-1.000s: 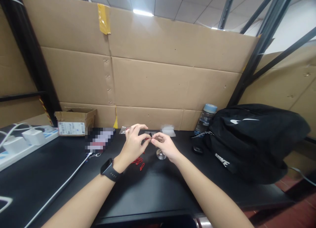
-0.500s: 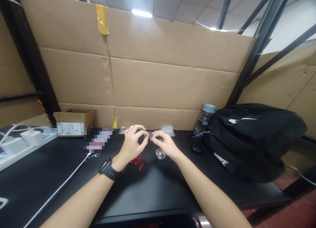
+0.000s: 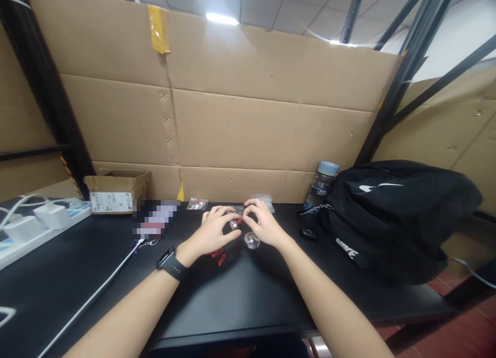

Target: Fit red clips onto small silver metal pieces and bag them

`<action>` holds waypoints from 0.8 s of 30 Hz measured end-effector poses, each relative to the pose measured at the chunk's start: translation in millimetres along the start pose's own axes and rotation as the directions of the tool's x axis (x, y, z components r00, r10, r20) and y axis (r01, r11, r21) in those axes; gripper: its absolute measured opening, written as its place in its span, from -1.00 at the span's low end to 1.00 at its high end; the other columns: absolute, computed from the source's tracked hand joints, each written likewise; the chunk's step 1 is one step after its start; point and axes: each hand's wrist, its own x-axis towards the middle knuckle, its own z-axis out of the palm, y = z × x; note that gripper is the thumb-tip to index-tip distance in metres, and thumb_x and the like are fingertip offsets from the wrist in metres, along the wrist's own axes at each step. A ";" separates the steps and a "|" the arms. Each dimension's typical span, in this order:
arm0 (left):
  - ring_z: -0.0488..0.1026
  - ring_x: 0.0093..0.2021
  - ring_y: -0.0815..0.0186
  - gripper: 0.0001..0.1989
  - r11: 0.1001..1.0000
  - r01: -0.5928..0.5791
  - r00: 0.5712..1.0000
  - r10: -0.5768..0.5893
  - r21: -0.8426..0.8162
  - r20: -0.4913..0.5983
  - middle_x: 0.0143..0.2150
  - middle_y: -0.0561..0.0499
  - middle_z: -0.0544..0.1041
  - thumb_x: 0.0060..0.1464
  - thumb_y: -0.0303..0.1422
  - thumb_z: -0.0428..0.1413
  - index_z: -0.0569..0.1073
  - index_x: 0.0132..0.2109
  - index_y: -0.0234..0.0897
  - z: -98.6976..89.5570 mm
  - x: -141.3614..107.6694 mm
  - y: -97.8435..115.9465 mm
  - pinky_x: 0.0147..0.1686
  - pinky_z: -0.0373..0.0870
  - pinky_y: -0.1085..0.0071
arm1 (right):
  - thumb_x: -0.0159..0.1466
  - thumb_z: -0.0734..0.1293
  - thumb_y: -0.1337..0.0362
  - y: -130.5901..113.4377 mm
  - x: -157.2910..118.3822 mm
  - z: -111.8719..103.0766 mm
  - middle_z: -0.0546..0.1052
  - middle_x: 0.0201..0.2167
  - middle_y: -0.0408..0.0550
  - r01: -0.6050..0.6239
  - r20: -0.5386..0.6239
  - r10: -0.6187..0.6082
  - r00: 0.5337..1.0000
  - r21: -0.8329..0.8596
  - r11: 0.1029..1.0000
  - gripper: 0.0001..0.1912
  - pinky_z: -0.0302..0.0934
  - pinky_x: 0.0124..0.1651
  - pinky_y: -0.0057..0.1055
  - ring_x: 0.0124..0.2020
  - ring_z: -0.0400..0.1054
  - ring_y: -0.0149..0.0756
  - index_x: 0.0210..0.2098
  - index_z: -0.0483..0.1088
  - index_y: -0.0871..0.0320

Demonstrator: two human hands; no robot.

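Observation:
Between the thumb and forefinger of my left hand (image 3: 213,234) sits a small clear round piece (image 3: 233,224), possibly a suction cup. My right hand (image 3: 265,226) pinches a thin red loop (image 3: 240,220) at its fingertips, right beside that clear piece. Whether the loop is attached to it I cannot tell. Just below my right fingers a larger clear round piece (image 3: 251,240) rests on the black table (image 3: 240,301). More red loops (image 3: 221,260) lie under and beside my left hand, partly hidden by it.
Small clear plastic bags (image 3: 197,204) lie at the back by the cardboard wall. To the left are a phone (image 3: 158,218) on a white cable, an open cardboard box (image 3: 116,192) and a power strip (image 3: 73,218). A bottle (image 3: 321,185) and black backpack (image 3: 395,223) stand right.
My hands have come slightly down, and my left fingers have spread wider around the clear piece. The red loop at my right fingertips now shows more plainly.

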 end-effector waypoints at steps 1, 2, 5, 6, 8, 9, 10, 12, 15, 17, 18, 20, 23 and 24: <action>0.24 0.20 0.02 -0.55 1.000 0.004 1.000 -0.004 -0.015 0.004 0.23 -0.05 0.39 0.18 -0.05 0.13 0.41 0.18 0.03 -1.9 0.1 -1.1 0.16 0.18 -0.02 | 0.32 0.31 0.34 2.2 0.4 -3.0 0.39 0.03 0.03 -0.005 0.003 0.005 1.000 -0.025 1.000 -0.94 0.09 0.23 -0.11 0.13 0.24 -0.16 -0.27 0.43 0.10; 0.26 0.20 0.03 -0.53 1.000 0.015 1.000 -0.015 -0.027 0.008 0.23 -0.05 0.39 0.20 -0.05 0.12 0.38 0.22 0.02 -3.7 0.2 -2.8 0.16 0.18 0.00 | 0.31 0.31 0.34 5.0 0.7 -6.8 0.39 0.02 0.03 -0.013 0.008 0.013 1.000 -0.055 0.998 -0.94 0.09 0.23 -0.11 0.12 0.25 -0.16 -0.29 0.44 0.11; 0.31 0.15 0.08 -0.67 0.998 0.054 0.998 -0.053 -0.017 0.035 0.15 -0.02 0.46 0.28 -0.13 0.03 0.44 0.13 -0.02 -6.6 0.3 -12.2 0.15 0.19 0.04 | 0.24 0.36 0.37 16.3 -0.2 -21.6 0.42 -0.01 0.02 -0.050 0.040 0.058 0.998 -0.175 0.983 -0.94 0.11 0.22 -0.13 0.08 0.27 -0.14 -0.37 0.47 0.12; 0.32 0.13 0.09 -0.73 0.998 0.058 0.997 -0.058 0.004 0.057 0.09 -0.01 0.49 0.29 -0.19 0.02 0.49 0.04 -0.04 -6.4 0.4 -16.4 0.13 0.18 0.06 | 0.20 0.38 0.37 21.1 -1.2 -26.7 0.43 -0.03 0.01 -0.072 0.051 0.085 0.995 -0.216 0.974 -0.93 0.13 0.20 -0.14 0.06 0.28 -0.14 -0.41 0.48 0.12; 0.35 0.09 0.09 -0.81 0.997 0.050 0.992 -0.055 0.052 0.111 -0.01 0.01 0.54 0.24 -0.30 0.05 0.56 -0.11 -0.07 -4.8 0.4 -24.6 0.11 0.18 0.07 | 0.15 0.40 0.38 31.5 -4.2 -35.7 0.45 -0.05 0.03 -0.135 0.071 0.162 0.984 -0.292 0.947 -0.92 0.16 0.17 -0.17 0.02 0.30 -0.12 -0.48 0.50 0.13; 0.35 0.08 0.08 -0.82 0.997 0.044 0.990 -0.053 0.070 0.133 -0.04 0.02 0.55 0.21 -0.34 0.07 0.58 -0.16 -0.07 -3.7 0.3 -28.1 0.09 0.17 0.07 | 0.12 0.41 0.38 36.9 -5.9 -39.2 0.46 -0.05 0.04 -0.170 0.083 0.207 0.975 -0.324 0.931 -0.91 0.18 0.15 -0.18 0.02 0.30 -0.10 -0.51 0.51 0.14; 0.36 0.07 0.08 -0.83 0.996 0.039 0.987 -0.051 0.084 0.150 -0.06 0.02 0.55 0.18 -0.36 0.10 0.59 -0.19 -0.07 -2.6 0.2 -30.8 0.07 0.17 0.08 | 0.09 0.43 0.38 42.3 -7.6 -41.9 0.46 -0.06 0.05 -0.205 0.099 0.254 0.962 -0.350 0.914 -0.91 0.19 0.14 -0.19 0.02 0.30 -0.09 -0.54 0.51 0.14; 0.36 0.04 0.08 -0.85 0.995 0.031 0.985 -0.048 0.099 0.166 -0.09 0.02 0.55 0.15 -0.37 0.13 0.60 -0.24 -0.06 -0.7 -0.2 -34.0 0.04 0.17 0.09 | 0.03 0.44 0.41 52.2 -10.7 -45.1 0.49 -0.11 0.06 -0.261 0.141 0.336 0.931 -0.385 0.885 -0.90 0.20 0.11 -0.23 0.02 0.31 -0.06 -0.59 0.51 0.14; 0.36 0.01 0.10 -0.87 0.993 0.025 0.984 -0.045 0.117 0.171 -0.12 0.02 0.53 0.13 -0.35 0.16 0.61 -0.30 -0.07 0.2 -0.9 -34.1 0.00 0.17 0.13 | 0.01 0.43 0.44 63.0 -13.1 -47.1 0.53 -0.22 0.04 -0.299 0.199 0.406 0.892 -0.412 0.861 -0.87 0.21 0.09 -0.30 0.00 0.35 -0.09 -0.62 0.51 0.13; 0.36 0.01 0.11 -0.88 0.992 0.028 0.984 -0.049 0.124 0.173 -0.13 0.02 0.53 0.11 -0.35 0.17 0.61 -0.31 -0.07 -1.2 -1.3 -31.9 -0.01 0.15 0.16 | 0.03 0.41 0.44 65.8 -13.1 -48.4 0.53 -0.25 0.02 -0.299 0.208 0.412 0.887 -0.422 0.856 -0.88 0.21 0.08 -0.32 -0.03 0.37 -0.11 -0.59 0.53 0.13; 0.36 0.00 0.12 -0.89 0.992 0.029 0.983 -0.051 0.122 0.177 -0.13 0.01 0.52 0.11 -0.35 0.17 0.62 -0.31 -0.08 -2.7 -1.4 -30.1 -0.01 0.15 0.17 | 0.04 0.41 0.43 65.5 -12.8 -49.3 0.53 -0.25 0.02 -0.292 0.202 0.403 0.892 -0.422 0.858 -0.90 0.21 0.08 -0.32 -0.05 0.38 -0.12 -0.55 0.54 0.13; 0.36 -0.01 0.13 -0.91 0.994 0.034 0.980 -0.053 0.100 0.191 -0.15 0.01 0.52 0.10 -0.31 0.19 0.62 -0.33 -0.10 -7.8 -1.8 -25.4 -0.01 0.13 0.19 | 0.08 0.43 0.38 61.6 -11.7 -50.9 0.53 -0.20 0.02 -0.252 0.198 0.352 0.915 -0.402 0.880 -0.93 0.22 0.07 -0.31 -0.06 0.39 -0.14 -0.42 0.58 0.13; 0.35 -0.01 0.14 -0.84 0.998 0.025 0.969 -0.037 0.055 0.245 -0.17 0.04 0.52 0.03 -0.18 0.27 0.60 -0.41 -0.13 -18.7 -2.9 -15.7 0.00 0.10 0.21 | 0.11 0.47 0.24 49.2 -10.2 -49.3 0.51 -0.06 0.02 -0.131 0.298 0.228 0.927 -0.312 0.941 -0.74 0.21 0.12 -0.25 0.02 0.37 -0.12 -0.18 0.57 0.10; 0.36 -0.01 0.15 -0.80 0.999 0.011 0.959 -0.024 0.046 0.281 -0.18 0.06 0.53 -0.01 -0.15 0.31 0.59 -0.46 -0.14 -22.2 -3.5 -12.1 -0.01 0.08 0.21 | 0.10 0.50 0.17 44.5 -10.0 -47.1 0.49 0.00 0.03 -0.095 0.355 0.197 0.914 -0.284 0.954 -0.66 0.19 0.15 -0.22 0.07 0.35 -0.09 -0.13 0.56 0.08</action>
